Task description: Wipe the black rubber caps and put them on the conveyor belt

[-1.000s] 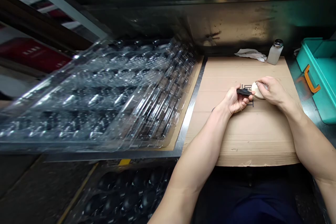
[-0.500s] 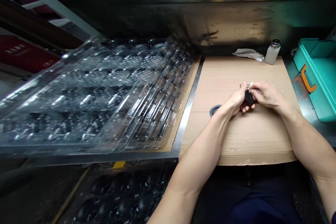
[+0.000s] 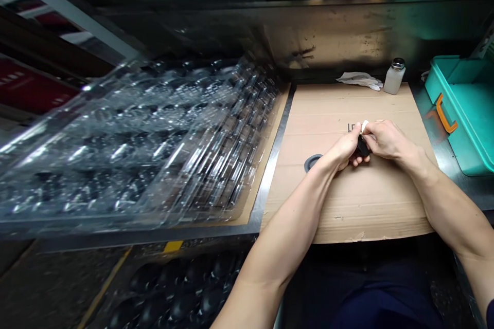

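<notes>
My left hand (image 3: 346, 149) is closed around a small black rounded part (image 3: 362, 147), held over the sheet of cardboard (image 3: 366, 198). My right hand (image 3: 386, 139) pinches a small white piece, perhaps folded cloth (image 3: 365, 125), against the upper edge of that part. Fingers hide most of both items, so their exact kind does not show. A dark grey oval ring-shaped piece (image 3: 311, 162) lies on the cardboard beside my left forearm, partly covered by it.
Stacked clear plastic trays (image 3: 185, 139) fill the left of the bench. A bottle with a metal cap (image 3: 394, 78) and a white cloth (image 3: 358, 80) lie at the back. At the right stands a teal bin (image 3: 459, 136) with an orange handle. Dark domed pieces (image 3: 181, 288) sit below the bench.
The view has shifted slightly. The black part has turned a little in my left hand, and more of the white piece shows above my right fingertips.
</notes>
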### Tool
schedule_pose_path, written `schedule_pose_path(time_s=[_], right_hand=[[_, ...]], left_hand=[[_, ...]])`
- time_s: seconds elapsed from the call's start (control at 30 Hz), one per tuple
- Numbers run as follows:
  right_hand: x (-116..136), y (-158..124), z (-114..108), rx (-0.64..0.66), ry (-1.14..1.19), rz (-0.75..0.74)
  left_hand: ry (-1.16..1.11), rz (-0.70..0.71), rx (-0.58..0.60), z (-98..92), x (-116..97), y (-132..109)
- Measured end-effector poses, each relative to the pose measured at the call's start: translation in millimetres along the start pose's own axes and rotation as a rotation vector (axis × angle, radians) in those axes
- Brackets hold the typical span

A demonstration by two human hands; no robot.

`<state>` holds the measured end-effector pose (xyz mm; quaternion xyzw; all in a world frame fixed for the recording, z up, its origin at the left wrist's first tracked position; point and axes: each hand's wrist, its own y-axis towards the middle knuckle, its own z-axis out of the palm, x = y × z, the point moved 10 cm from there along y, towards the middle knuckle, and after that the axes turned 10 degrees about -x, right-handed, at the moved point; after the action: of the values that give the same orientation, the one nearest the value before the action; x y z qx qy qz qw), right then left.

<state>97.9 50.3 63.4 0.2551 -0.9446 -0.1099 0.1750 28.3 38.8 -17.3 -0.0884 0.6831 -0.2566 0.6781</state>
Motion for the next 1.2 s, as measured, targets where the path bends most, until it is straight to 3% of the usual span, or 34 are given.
schedule_pose_path(time_s=[0.33, 0.67, 0.77, 0.87, 0.97, 1.1, 1.2], right_hand=[[1.1, -1.3, -5.3, -0.025, 0.056, -0.002], [-1.6, -3.4, -2.2, 0.078, 0.059, 0.067], [-15.4, -2.4, -11.8, 0.008, 0.022, 0.13], [-47.8, -4.8, -26.6, -0.113, -0.084, 0.277], [-78.9, -12.3, -28.0, -0.096, -0.24, 0.435], [-62.0, -7.8, -22.4, -0.133, -0.219, 0.272], [-43.2, -6.3, -1.3, -0.027, -0.065, 0.148]], left_hand=[[-0.034, -0.013, -0.016, 0.2, 0.5, -0.3], [-0.024, -0.021, -0.022, 0.6, 4.2, 2.0], [-0.178, -0.117, -0.005, -2.8, 5.3, 3.9], [-0.371, -0.24, 0.018, -7.8, 6.4, 6.5], [-0.483, -0.307, 0.047, -10.1, 5.6, 7.8], [-0.513, -0.32, 0.063, -10.6, 3.5, 5.6], [-0.504, -0.304, 0.062, -12.9, 1.8, 3.0]])
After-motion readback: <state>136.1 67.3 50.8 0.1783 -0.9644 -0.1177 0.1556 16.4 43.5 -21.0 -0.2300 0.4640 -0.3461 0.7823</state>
